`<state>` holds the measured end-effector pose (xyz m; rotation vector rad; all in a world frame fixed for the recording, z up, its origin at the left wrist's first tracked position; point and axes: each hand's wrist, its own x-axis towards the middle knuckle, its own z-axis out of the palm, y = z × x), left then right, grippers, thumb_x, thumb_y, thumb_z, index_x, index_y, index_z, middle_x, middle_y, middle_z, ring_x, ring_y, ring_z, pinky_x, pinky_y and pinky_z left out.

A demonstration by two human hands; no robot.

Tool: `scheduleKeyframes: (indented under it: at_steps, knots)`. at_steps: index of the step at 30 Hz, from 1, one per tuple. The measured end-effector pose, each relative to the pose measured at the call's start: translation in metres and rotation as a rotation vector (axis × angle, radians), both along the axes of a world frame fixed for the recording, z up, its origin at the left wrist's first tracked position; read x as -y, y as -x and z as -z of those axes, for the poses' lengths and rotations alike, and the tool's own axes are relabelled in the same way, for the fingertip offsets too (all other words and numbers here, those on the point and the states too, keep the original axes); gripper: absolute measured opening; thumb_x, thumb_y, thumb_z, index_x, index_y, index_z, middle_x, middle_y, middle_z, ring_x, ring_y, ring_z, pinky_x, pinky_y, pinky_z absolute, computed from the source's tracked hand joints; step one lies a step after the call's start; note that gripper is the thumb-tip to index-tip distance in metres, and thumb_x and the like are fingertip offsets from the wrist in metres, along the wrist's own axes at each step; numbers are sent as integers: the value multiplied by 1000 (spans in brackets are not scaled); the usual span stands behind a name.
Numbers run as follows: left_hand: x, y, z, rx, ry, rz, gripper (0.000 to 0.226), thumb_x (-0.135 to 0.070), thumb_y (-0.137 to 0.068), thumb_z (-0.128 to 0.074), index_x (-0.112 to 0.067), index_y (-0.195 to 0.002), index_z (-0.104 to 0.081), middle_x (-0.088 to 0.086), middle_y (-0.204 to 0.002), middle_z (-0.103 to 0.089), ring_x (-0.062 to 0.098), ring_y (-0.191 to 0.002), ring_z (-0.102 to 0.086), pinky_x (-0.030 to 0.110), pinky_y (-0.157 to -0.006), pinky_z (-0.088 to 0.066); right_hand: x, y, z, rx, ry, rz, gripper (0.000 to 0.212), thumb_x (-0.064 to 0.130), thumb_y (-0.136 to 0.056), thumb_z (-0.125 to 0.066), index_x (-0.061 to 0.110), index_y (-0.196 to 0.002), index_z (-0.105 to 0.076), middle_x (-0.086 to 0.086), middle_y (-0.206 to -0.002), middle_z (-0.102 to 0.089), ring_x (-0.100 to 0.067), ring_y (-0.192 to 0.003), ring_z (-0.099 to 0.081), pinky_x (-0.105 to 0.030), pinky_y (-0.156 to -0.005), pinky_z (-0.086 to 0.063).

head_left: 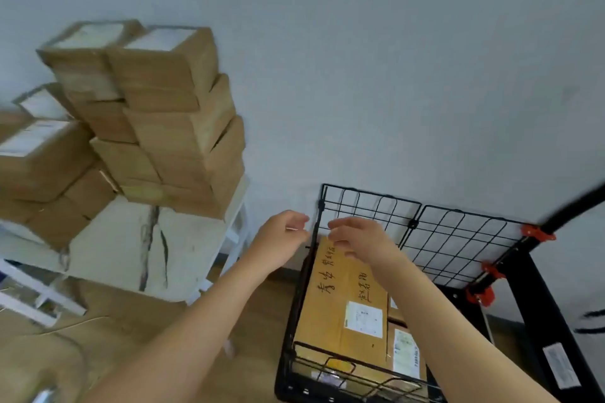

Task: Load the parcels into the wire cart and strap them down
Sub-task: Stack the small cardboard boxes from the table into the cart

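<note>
The left hand [283,234] and right hand [358,240] hang curl-fingered either side of the wire cart's [458,239] far left corner, above its hand-lettered parcel [340,304] (pinching anything? I cannot tell).

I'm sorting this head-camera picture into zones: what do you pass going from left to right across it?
stack of cardboard boxes → left hand → right hand → cart's wire back panel → red clip

Two hands [281,239] [363,239], one wire cart [413,223] with three parcels [343,298] [406,350] [394,307], three red clips [537,232] [492,270] [479,294], one table [124,239], roughly a dozen stacked boxes [183,118].
</note>
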<state>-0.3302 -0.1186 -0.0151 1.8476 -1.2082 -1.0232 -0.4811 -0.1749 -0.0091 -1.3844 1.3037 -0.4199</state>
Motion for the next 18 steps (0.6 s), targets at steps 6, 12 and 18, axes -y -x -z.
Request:
scheduleKeyframes:
  at_steps: [6,12,18]
  knots:
    - [-47,-56,-44,14,114,-113,33,-15,-92,-54,-20,-125,-55,-3,-123,-57,10,-108,-52,25,-91,-41,-41,-63,-41,60,68,-83,19,12,-88,-55,19,-99,-67,-5,-105,-68,-13,-88,-60,-23,-76,-47]
    - [-88,-108,-73,31,213,-218,31,-19,-93,-55,-22,-124,-55,-8,-119,-56,7,-109,-51,17,-79,-38,-67,-122,-76,112,127,-138,19,9,-89,-51,17,-97,-67,-8,-107,-68,-15,-88,-59,-20,-70,-46]
    - [-112,-151,-100,43,294,-342,28,-18,-92,-56,-25,-119,-58,-9,-115,-59,7,-106,-53,22,-86,-39,-74,-175,-104,165,234,-155,20,8,-87,-54,16,-99,-68,-5,-95,-68,-14,-81,-61,-27,-82,-50]
